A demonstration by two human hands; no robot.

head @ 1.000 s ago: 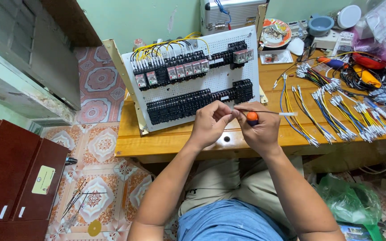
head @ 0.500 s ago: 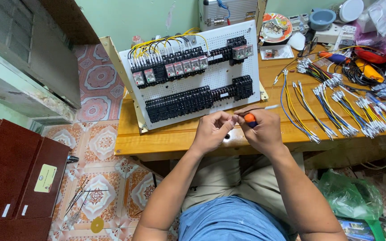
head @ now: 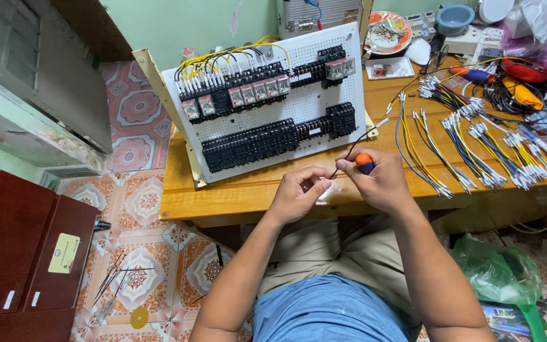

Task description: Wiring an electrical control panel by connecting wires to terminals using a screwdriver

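My right hand (head: 380,180) grips a screwdriver (head: 364,163) with an orange and blue handle, and pinches a thin black wire (head: 354,144) whose white-sleeved end points up toward the panel. My left hand (head: 300,193) is curled just left of it, fingertips at the wire's lower end near the table's front edge. Behind both hands a white perforated panel (head: 272,104) leans on the wooden table (head: 235,190), carrying rows of black terminal blocks, relays and yellow wiring.
Bundles of blue, yellow and black wires (head: 476,142) with white sleeves lie spread on the table's right side. Tools, a bowl (head: 454,18) and a plate (head: 390,31) crowd the back right. A dark red cabinet (head: 20,253) stands at left; a green bag (head: 498,272) lies on the floor.
The view has shifted a little. My hands stay together at the table's front edge; the wire now angles up to the right instead of lying level.
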